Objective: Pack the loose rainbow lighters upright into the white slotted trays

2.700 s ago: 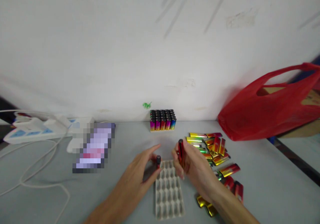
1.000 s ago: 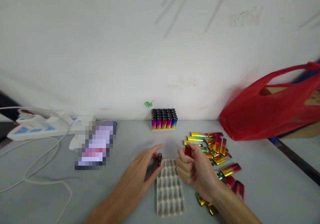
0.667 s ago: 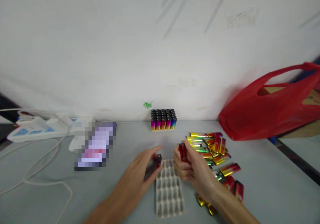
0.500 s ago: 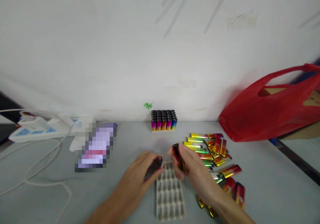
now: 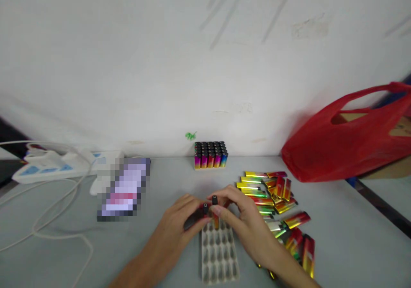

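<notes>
A pale slotted tray (image 5: 219, 253) lies on the grey table between my hands, its visible slots bare toward the near end. At the tray's far left corner, my left hand (image 5: 180, 219) is closed around a lighter (image 5: 205, 208) whose black top shows. My right hand (image 5: 242, 219) pinches a second lighter (image 5: 215, 215), red and gold with a black top, held upright over the far end of the tray just beside the first. Fingers hide much of both lighters. Right of my right hand lies a loose pile of shiny lighters (image 5: 261, 201), red, gold and green.
A filled block of upright lighters (image 5: 210, 156) stands against the wall. On the left are a blurred-out phone (image 5: 125, 187), a power strip (image 5: 67, 163) and white cables (image 5: 61, 236). A red bag (image 5: 334, 146) sits at the right.
My right hand has moved left, bringing its lighter from a tilted pose to upright beside the one in my left hand. My left hand has barely moved.
</notes>
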A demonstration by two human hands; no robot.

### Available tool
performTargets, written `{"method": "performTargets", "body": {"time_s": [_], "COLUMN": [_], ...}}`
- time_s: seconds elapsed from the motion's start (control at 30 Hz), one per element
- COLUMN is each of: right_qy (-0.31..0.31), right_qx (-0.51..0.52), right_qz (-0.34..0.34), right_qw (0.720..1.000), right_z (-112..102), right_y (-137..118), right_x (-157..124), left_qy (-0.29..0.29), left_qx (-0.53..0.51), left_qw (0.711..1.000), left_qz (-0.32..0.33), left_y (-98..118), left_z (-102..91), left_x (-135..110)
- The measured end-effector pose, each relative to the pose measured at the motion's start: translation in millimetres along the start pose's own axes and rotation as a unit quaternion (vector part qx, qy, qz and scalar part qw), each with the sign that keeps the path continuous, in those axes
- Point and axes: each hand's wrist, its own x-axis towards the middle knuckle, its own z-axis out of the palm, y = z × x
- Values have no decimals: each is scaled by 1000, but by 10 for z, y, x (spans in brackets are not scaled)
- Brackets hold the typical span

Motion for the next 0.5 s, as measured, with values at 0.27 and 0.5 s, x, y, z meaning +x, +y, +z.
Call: {"method": "performTargets", "body": {"time_s": [0.27, 0.5], "right_qy": [-13, -53], "right_qx": [-56, -98], "right_qz": [-53, -87], "right_qw": [997, 990], "right_z": [-36, -51], "right_y": [-33, -68], "right_x": [-9, -42], "left_qy": [6, 21], "left_qx": [1, -16], "left_qw": [1000, 999], "left_qz": [-11, -25], "left_y": [21, 47], "left_z": [-35, -51], "left_x": [22, 8]}}
